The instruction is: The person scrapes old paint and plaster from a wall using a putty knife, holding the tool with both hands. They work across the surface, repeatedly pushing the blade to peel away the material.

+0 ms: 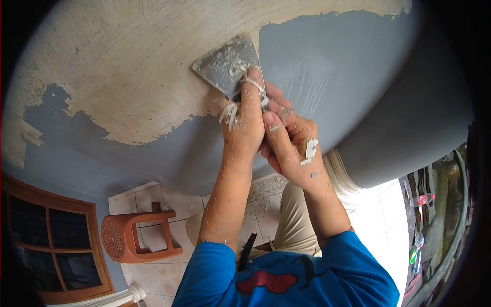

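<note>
A wide metal scraper (225,64), dusty with paint crumbs, lies against the wall with its blade tilted up to the left. My left hand (244,120) is closed around its lower part, one digit stretched along the blade. Close against it on the right, my right hand (294,140) is closed around the handle, most of which the hands hide. Paint flakes stick to both hands and forearms. Around the blade, the wall shows a bare beige patch (148,71) with ragged edges beside grey paint (312,56).
An orange plastic stool (140,238) is on the tiled floor (171,197) at lower left, near a wood-framed window (56,245). A rounded grey column (409,112) stands at right. Paint debris (268,188) lies on the floor below the wall.
</note>
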The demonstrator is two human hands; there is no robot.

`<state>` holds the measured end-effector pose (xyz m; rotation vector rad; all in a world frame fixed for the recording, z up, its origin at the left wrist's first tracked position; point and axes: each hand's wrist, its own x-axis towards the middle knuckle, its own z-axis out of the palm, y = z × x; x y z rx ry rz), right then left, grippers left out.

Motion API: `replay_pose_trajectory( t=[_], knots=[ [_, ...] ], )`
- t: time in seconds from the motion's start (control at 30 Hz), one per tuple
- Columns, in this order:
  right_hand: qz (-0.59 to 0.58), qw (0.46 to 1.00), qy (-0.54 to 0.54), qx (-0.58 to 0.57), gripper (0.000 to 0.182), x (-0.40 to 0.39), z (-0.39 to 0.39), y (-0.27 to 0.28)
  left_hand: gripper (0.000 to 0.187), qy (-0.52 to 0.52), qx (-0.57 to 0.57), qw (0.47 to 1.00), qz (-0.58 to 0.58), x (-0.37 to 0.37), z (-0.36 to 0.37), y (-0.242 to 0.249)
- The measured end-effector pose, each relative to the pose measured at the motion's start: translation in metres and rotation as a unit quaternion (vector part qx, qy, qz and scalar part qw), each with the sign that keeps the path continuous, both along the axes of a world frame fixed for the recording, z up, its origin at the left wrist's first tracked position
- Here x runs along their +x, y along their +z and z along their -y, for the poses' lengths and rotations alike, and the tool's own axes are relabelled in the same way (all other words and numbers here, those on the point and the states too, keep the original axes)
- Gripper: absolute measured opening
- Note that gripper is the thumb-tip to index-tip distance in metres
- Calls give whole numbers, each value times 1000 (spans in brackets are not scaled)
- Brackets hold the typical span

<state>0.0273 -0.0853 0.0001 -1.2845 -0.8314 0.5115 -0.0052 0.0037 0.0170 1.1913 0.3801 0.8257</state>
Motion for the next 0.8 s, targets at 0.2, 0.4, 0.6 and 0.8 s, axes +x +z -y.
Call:
replay_pose_trajectory(
  t=[0.2,0.4,0.6,0.8],
  knots=[
    [-30,999,16,-12,30,-8,9,-23,42,1,-10,1000,-5,-10,5,-27],
    [-14,999,3,-32,30,-16,8,-56,41,24,-82,996,-32,-16,10,-50],
    [-15,999,9,-27,32,-13,5,-38,40,28,-70,997,-22,-15,8,-30],
    [-28,999,23,2,31,-7,0,-14,42,36,-12,999,-1,-7,2,-20]
  ],
)
